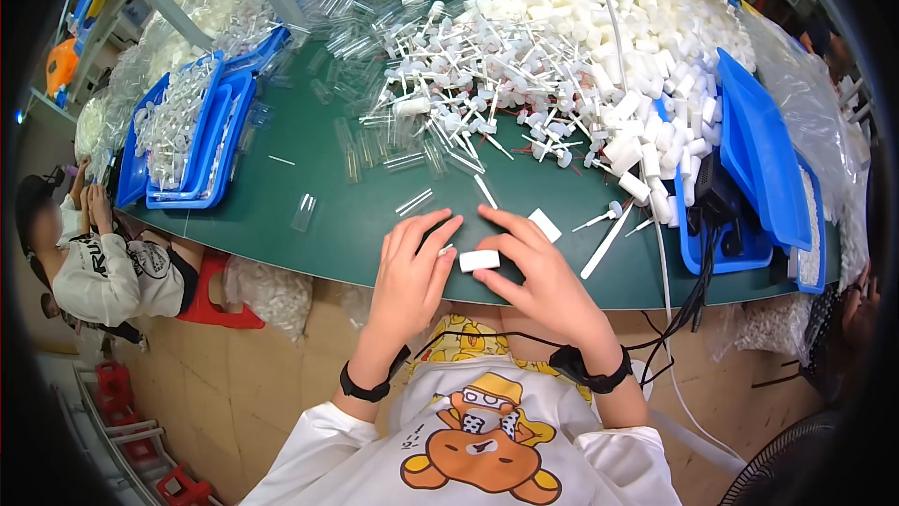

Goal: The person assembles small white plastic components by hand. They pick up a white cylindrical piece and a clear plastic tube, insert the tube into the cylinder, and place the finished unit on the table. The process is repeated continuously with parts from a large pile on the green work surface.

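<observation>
Both hands are over the near edge of the green table. My right hand [543, 272] holds a short white cylinder [479, 262], lying sideways between thumb and fingers. Close beside it, my left hand [412, 267] is closed, with a small white piece [447, 250] showing at the thumb and forefinger; most of that piece is hidden. Just beyond the fingers lie a clear tube [414, 203] and a thin white stick [485, 191]. A flat white piece [544, 225] rests beside my right fingers, and a long white strip [607, 242] lies further right.
A heap of white stems with round caps [496, 85] covers the table's middle, with clear tubes [351, 150] to its left and white cylinders [646, 47] to its right. Blue trays [239, 132] stand left, more blue trays [763, 150] right. Black cables [698, 291] hang over the edge. Another person [103, 263] sits left.
</observation>
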The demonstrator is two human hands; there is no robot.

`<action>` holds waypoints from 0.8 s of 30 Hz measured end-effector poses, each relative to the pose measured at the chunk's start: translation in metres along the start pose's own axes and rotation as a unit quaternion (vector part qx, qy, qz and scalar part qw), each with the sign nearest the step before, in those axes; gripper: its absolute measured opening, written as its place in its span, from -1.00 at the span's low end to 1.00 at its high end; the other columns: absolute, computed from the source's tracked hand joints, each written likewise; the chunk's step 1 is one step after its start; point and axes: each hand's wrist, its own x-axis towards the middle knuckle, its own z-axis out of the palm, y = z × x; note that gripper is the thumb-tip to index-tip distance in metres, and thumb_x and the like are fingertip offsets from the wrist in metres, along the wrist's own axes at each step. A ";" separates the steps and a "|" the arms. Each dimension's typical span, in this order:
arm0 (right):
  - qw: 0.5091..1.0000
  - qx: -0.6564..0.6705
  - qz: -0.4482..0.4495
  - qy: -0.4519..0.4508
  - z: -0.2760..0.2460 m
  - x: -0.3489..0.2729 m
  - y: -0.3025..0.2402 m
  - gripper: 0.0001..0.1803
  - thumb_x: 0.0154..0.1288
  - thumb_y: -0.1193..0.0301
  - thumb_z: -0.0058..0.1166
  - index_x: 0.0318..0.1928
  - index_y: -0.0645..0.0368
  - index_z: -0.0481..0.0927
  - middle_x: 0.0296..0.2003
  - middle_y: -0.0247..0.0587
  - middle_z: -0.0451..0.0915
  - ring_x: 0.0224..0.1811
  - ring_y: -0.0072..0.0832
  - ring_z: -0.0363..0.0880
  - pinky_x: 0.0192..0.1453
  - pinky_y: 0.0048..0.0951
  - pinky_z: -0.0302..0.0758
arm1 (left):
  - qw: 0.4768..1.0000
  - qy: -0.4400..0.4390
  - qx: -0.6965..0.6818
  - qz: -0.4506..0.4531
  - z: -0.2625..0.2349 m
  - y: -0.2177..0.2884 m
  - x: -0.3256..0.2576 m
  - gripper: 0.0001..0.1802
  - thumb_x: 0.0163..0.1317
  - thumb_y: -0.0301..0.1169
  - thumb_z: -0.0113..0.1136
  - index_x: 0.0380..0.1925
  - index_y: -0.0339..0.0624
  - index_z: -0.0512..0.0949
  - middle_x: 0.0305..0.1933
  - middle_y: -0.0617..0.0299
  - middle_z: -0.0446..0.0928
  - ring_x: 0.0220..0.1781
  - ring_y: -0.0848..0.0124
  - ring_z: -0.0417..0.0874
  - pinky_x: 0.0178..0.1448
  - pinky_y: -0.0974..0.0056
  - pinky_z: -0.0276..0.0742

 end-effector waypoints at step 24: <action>0.980 -0.051 -0.055 0.184 -0.015 -0.027 -0.047 -0.57 -0.30 0.67 0.27 -0.27 0.15 0.57 -0.36 -0.25 0.46 -0.32 -0.30 0.41 -0.27 -0.41 0.38 | 0.727 -0.011 -0.668 -0.157 0.006 0.059 -0.008 -0.72 0.16 -0.57 0.09 -0.36 -0.08 0.16 -0.16 0.15 0.36 -0.10 0.47 0.40 -0.02 0.35 0.39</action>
